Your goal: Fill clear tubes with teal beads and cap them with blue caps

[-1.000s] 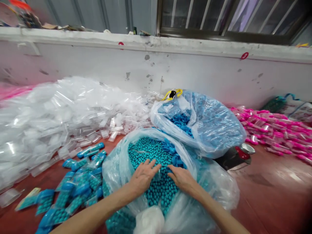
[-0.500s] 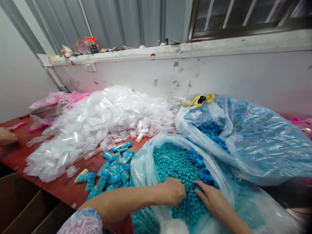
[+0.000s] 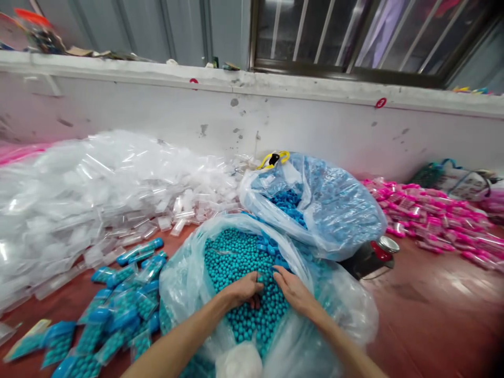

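Both hands, left [image 3: 241,290] and right [image 3: 293,289], curl into beads [image 3: 232,257], perhaps gripping some; bag [image 3: 185,278] sags, beads could spill.

The left hand [image 3: 241,290] curls over the teal beads [image 3: 236,257], hiding its fingertips and any bead inside.

The beads [image 3: 236,257] are smooth teal plastic with a dull sheen, lying in a thin, crinkled clear plastic bag [image 3: 185,278]. The second bag [image 3: 338,205] is glossy film, tinted blue by its contents. The tubes [image 3: 90,184] are clear, shiny plastic. The worktop [image 3: 433,310] is polished reddish wood. The wall [image 3: 315,131] is matt, chipped plaster.
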### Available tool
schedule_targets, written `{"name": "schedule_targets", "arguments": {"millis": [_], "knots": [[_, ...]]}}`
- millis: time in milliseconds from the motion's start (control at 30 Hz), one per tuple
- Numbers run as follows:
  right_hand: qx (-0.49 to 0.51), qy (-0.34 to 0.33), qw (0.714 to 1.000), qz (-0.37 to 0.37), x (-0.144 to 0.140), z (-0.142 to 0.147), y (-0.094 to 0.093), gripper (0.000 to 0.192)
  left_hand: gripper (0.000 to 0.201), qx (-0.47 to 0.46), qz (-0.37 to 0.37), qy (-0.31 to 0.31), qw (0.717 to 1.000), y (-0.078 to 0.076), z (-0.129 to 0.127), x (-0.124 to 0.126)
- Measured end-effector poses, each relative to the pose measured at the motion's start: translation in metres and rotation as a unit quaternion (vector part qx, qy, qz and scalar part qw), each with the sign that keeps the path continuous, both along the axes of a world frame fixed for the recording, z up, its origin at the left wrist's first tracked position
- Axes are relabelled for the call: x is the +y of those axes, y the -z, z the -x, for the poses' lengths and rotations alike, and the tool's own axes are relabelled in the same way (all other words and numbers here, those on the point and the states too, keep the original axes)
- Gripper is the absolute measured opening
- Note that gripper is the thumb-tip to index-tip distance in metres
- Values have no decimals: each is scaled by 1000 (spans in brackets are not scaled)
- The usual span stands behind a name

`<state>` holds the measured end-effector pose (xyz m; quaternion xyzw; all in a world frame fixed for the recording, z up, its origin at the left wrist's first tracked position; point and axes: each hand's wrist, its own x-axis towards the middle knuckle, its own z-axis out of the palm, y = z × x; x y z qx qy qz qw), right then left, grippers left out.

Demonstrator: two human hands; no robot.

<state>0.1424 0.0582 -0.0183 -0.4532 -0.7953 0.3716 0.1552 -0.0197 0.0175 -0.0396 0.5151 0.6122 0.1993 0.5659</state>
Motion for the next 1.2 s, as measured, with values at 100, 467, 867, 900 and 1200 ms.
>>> {"name": "schedule_targets", "arguments": {"millis": [100, 467, 867, 900, 1200], "knots": [[64, 24, 996, 66, 3, -4, 7, 36, 6, 3, 23, -40, 999, -1, -4, 1], [132, 75, 987, 56, 7, -2, 16, 22, 26, -120, 90, -120, 981, 0, -22, 31], [133, 48, 987, -80, -13, 7, -26, 32, 36, -250, -49, -127, 959, -31, 8, -14], [133, 34, 987, -79, -14, 9, -29, 32, 34, -258, -61, -115, 957, -32, 8, -17], [126, -16, 991, -46, -16, 18, -29, 29, 50, -287, -59, -129, 947, -24, -4, -28]]}}
